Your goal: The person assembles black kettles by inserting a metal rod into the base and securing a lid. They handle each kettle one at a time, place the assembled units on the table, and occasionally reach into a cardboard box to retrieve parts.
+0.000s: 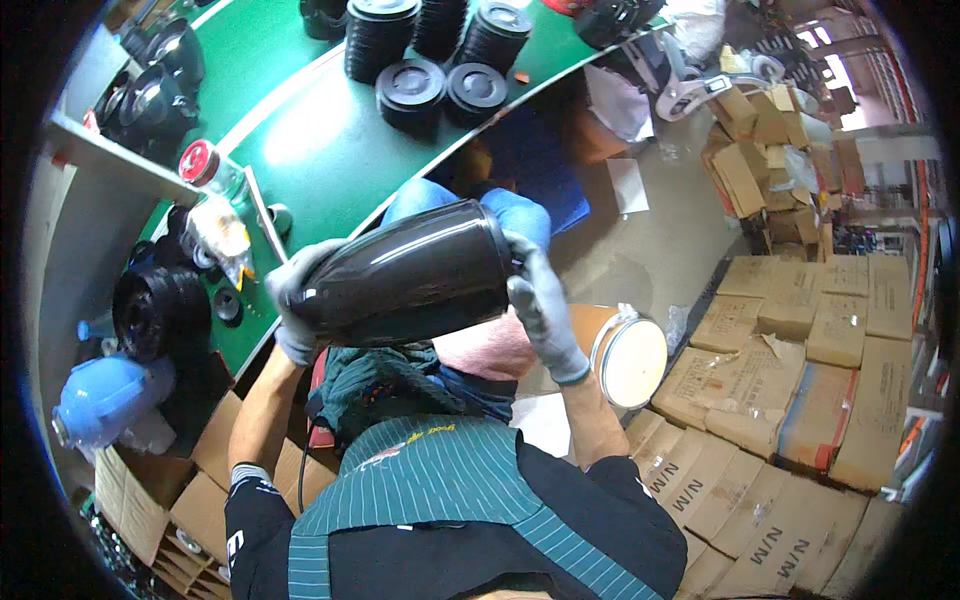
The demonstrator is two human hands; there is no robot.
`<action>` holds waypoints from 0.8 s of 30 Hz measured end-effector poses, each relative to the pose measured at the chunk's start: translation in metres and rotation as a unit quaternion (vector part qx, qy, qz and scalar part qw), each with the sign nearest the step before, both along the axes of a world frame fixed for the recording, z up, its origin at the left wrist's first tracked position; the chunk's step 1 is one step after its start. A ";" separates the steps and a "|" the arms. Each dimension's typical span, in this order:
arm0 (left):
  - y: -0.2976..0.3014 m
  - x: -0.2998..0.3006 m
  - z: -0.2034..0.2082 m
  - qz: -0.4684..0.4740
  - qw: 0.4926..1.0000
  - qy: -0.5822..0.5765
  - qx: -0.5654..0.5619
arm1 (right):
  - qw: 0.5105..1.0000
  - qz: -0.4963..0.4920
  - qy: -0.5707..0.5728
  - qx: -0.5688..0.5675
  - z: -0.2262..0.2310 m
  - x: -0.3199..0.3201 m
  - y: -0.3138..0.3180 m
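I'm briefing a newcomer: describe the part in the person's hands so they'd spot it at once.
Start at the green table and come down to its near edge. Held between the grey-gloved left hand and right hand is a glossy black tapered cylinder, narrower toward the left. Its long, smooth body sets it apart from the ridged black stacks on the table.
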State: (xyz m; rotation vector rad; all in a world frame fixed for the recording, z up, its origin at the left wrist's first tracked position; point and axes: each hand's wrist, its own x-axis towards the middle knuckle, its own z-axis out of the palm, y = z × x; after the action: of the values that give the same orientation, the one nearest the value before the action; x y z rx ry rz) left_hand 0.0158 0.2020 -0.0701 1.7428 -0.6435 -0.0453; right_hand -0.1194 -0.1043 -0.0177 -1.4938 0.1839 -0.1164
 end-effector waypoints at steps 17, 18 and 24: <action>0.007 -0.006 0.002 -0.042 0.997 0.062 0.023 | 0.986 0.086 -0.137 -0.039 -0.023 0.005 0.018; 0.013 -0.003 0.015 -0.012 0.989 -0.120 0.080 | 0.994 0.082 -0.069 -0.005 -0.023 0.010 0.015; 0.018 0.003 0.013 0.021 0.986 -0.099 0.133 | 0.974 0.141 0.177 -0.001 0.003 0.003 -0.007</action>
State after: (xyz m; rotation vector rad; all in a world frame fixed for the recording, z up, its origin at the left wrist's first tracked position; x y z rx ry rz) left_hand 0.0190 0.2201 -0.0575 2.0364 -0.7722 0.0752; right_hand -0.1167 -0.1109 -0.0144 -1.5198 0.2545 0.3802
